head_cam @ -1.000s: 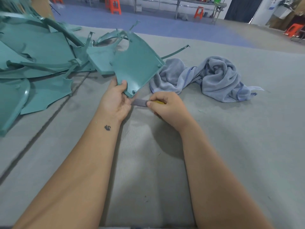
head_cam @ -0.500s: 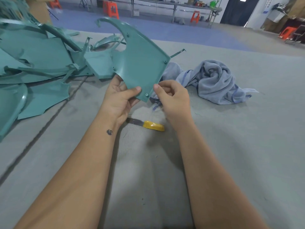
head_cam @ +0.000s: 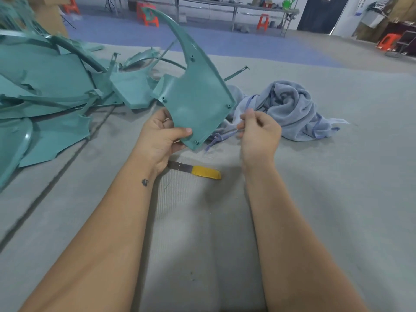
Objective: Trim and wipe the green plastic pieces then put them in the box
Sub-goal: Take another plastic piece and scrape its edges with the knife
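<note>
Grey felt tabletop (head_cam: pixel 337 199) carries both forearms. Left hand (head_cam: pixel 157 137) grips the curved green plastic piece (head_cam: pixel 198 95) upright by its lower corner, thumb across its face. Right hand (head_cam: pixel 258 134), fingers curled, pinches the crumpled blue-grey towel (head_cam: pixel 290 109) edge just beside it.

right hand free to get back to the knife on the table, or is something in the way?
Probably yes. The knife lies bare on the table, just below the right hand, nothing over its yellow handle. That hand pinches the cloth, so it must let go first.
</note>
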Demonstrator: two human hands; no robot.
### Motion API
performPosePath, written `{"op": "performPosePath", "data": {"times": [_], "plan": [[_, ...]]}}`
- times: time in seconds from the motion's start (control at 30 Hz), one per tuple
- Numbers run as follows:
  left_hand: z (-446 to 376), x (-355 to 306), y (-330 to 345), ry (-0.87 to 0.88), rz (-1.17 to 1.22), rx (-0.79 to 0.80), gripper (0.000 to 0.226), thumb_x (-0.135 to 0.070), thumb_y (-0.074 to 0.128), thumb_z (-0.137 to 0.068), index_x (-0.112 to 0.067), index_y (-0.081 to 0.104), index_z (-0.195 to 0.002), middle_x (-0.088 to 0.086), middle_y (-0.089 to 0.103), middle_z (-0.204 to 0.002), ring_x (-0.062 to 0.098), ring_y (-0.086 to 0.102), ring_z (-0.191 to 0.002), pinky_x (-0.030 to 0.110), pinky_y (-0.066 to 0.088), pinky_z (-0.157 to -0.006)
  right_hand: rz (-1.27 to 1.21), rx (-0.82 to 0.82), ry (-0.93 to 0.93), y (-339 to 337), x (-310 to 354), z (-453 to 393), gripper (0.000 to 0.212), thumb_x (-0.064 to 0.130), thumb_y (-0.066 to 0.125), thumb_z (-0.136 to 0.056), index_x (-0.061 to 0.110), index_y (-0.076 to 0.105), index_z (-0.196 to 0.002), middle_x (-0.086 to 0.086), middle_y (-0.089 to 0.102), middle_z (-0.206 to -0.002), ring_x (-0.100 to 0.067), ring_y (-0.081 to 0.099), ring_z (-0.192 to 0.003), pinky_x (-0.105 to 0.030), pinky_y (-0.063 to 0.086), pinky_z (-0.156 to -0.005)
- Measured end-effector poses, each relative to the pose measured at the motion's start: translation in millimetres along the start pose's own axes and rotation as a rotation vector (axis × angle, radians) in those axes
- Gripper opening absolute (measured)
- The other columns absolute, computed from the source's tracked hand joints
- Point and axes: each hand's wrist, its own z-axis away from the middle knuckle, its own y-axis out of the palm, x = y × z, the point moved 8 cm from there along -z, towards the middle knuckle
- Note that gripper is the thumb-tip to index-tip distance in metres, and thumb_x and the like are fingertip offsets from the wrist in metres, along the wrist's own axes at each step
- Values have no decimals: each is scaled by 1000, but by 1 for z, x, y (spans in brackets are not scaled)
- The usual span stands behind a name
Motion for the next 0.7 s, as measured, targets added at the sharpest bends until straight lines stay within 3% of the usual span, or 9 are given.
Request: {"op": "performPosePath", "data": {"times": [0.13, 0.27, 0.33, 0.37, 0.43, 0.47, 0.53, 0.63, 0.7], "plan": [[-1, -15, -17, 172, -223, -155, 37, 15, 60, -82, -22, 56, -84, -11, 72, -81, 4, 69, -77, 28, 58, -70, -42, 53, 122, 1, -8, 1, 24, 7, 45, -98, 15, 64, -85, 0, 61, -69, -7, 49, -49, -17, 40, -50], [15, -39, -10, 452, -687, -256, 26, -8, 62, -82, -34, 63, -84, -24, 66, -85, -6, 59, -76, 20, 50, -74, -223, 412, 179, 37, 0, 19, 16, 29, 55, -98, 17, 66, -96, -4, 69, -84, -12, 63, -60, -23, 48, -53], [20, -38, 11, 514, -849, -122, 24, -14, 61, -76, -28, 69, -94, -16, 66, -93, 2, 58, -83, 18, 47, -75, -228, 547, 203, 51, -3, 28, 35, 40, 60, -92, 14, 63, -115, -5, 70, -99, -14, 69, -75, -27, 53, -58], [21, -35, 20, 520, -912, -24, 28, -14, 64, -74, -23, 71, -100, -10, 66, -96, 5, 58, -88, 14, 44, -77, -203, 571, 209, 54, -6, 31, 43, 39, 62, -90, 12, 59, -123, -5, 69, -103, -14, 70, -79, -28, 55, -60], [21, -27, 35, 487, -993, 185, 35, -12, 77, -73, -19, 72, -107, -5, 65, -101, 5, 57, -95, 7, 39, -80, -151, 558, 216, 55, -15, 29, 36, 24, 63, -93, 8, 57, -125, -9, 71, -105, -20, 71, -85, -35, 58, -63], [22, -22, 38, 452, -994, 259, 36, -14, 80, -73, -20, 73, -108, -5, 66, -103, 3, 58, -97, 7, 39, -83, -128, 513, 214, 51, -18, 26, 28, 13, 61, -93, 7, 58, -120, -11, 72, -105, -25, 72, -88, -40, 59, -67], [22, -21, 36, 396, -913, 236, 27, -20, 77, -79, -22, 74, -106, -8, 69, -104, -3, 59, -98, 10, 41, -86, -76, 367, 180, 39, -20, 16, 26, -5, 53, -89, 11, 62, -108, -7, 74, -95, -28, 70, -87, -49, 56, -77], [17, -35, 16, 416, -767, -44, 15, -18, 67, -88, -23, 72, -100, -11, 67, -108, -4, 57, -101, 9, 41, -89, -142, 228, 149, 23, -17, 4, 36, -10, 47, -83, 13, 64, -105, 1, 73, -83, -20, 68, -79, -39, 56, -78], [9, -31, -5, 269, -533, -163, 14, -20, 63, -91, -27, 67, -101, -8, 66, -108, 4, 61, -99, 20, 47, -91, -189, 261, 197, 19, -16, 1, 35, -3, 49, -74, 11, 66, -101, -7, 66, -83, -21, 62, -76, -37, 52, -72]]}}
